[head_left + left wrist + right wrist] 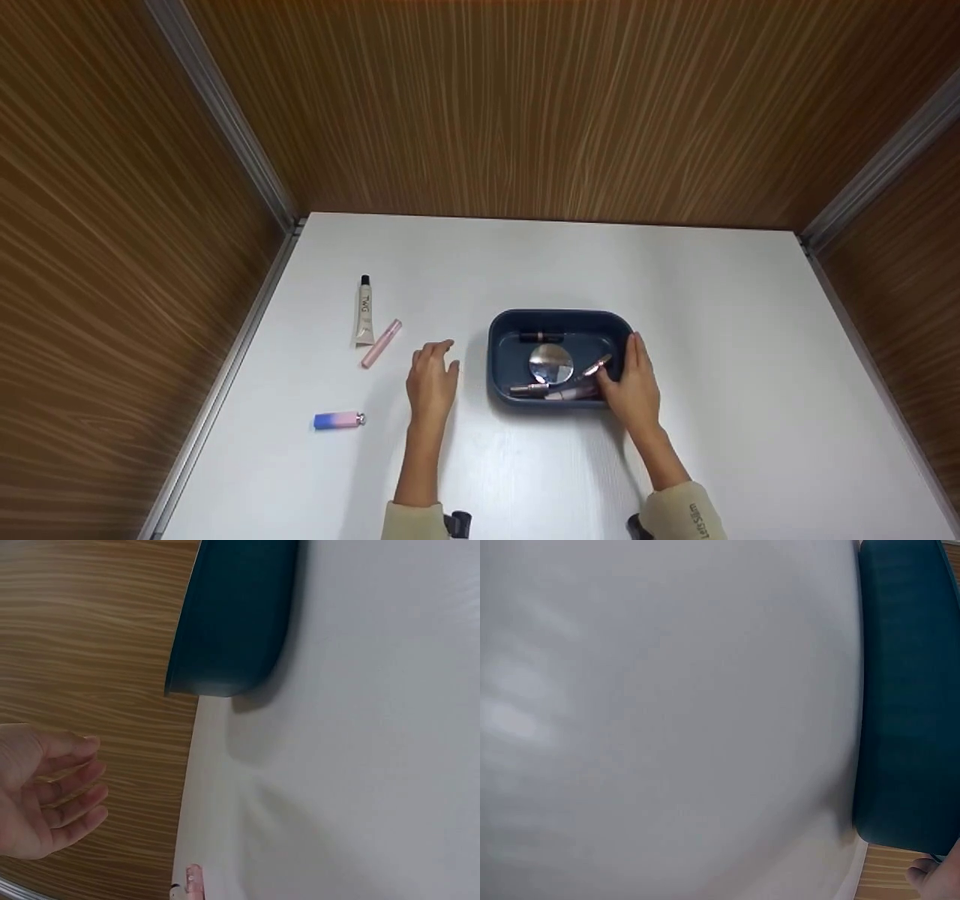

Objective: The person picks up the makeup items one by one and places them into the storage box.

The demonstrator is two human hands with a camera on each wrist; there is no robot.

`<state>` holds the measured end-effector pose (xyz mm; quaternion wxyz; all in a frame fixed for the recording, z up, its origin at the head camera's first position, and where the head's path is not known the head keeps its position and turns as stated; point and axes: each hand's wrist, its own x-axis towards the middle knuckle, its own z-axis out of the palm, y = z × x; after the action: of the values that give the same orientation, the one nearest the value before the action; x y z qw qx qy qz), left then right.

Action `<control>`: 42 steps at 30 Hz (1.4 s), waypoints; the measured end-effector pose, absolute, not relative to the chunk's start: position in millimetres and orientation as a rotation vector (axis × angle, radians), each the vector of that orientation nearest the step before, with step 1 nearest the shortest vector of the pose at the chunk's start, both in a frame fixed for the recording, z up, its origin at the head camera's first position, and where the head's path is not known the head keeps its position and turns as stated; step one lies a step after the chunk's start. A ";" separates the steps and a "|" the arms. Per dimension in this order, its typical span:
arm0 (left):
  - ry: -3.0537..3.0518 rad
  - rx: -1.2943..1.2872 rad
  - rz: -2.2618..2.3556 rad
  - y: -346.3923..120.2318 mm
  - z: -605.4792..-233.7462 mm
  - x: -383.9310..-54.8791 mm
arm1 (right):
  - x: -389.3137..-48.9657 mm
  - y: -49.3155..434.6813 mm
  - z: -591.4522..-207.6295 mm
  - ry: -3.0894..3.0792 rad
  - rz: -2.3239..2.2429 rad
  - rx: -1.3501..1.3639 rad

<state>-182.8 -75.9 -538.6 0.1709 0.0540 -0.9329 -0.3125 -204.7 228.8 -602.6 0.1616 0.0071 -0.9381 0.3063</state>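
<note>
A dark blue rectangular bin [501, 360] stands on the white table. My right hand [634, 386] grips its right wall, thumb over the rim on the inside and fingers along the outside. In the right wrist view only the thumb [930, 877] shows, at the bin's end. Inside the bin lie a round mirror-like disc [551, 364], a dark tube [541, 337] and several slim cosmetic tubes, one of them [598, 365] tilted close to the thumb. My left hand [433, 382] hovers left of the bin with fingers loosely bent, holding nothing.
Left on the table [525, 262] lie a cream squeeze tube [365, 311] with a black cap, a slim pink tube [382, 343] and a blue-to-pink lipstick [339, 420]. Wood-grain panels [525, 112] rise along the back and both sides.
</note>
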 end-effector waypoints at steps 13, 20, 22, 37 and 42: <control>-2.640 0.336 -0.941 -100.1 -549.6 -190.5 | -205.2 229.2 -600.6 -2.711 0.889 -0.010; -2.586 0.441 -0.953 -115.4 -557.7 -195.8 | -205.3 228.8 -600.0 -2.703 0.885 -0.005; -2.574 0.477 -0.939 -119.0 -560.8 -196.9 | -205.1 228.8 -599.9 -2.702 0.885 -0.004; -2.542 0.653 -0.822 -149.8 -581.8 -206.3 | -204.0 229.6 -602.0 -2.692 0.897 -0.017; -2.535 0.691 -0.822 -158.2 -585.5 -206.7 | -203.6 229.1 -601.8 -2.713 0.899 -0.013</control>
<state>-206.7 -158.2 -585.5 0.1929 0.2462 -0.9035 -0.2929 -203.6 229.1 -601.8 0.1414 -0.0043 -0.9397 0.3115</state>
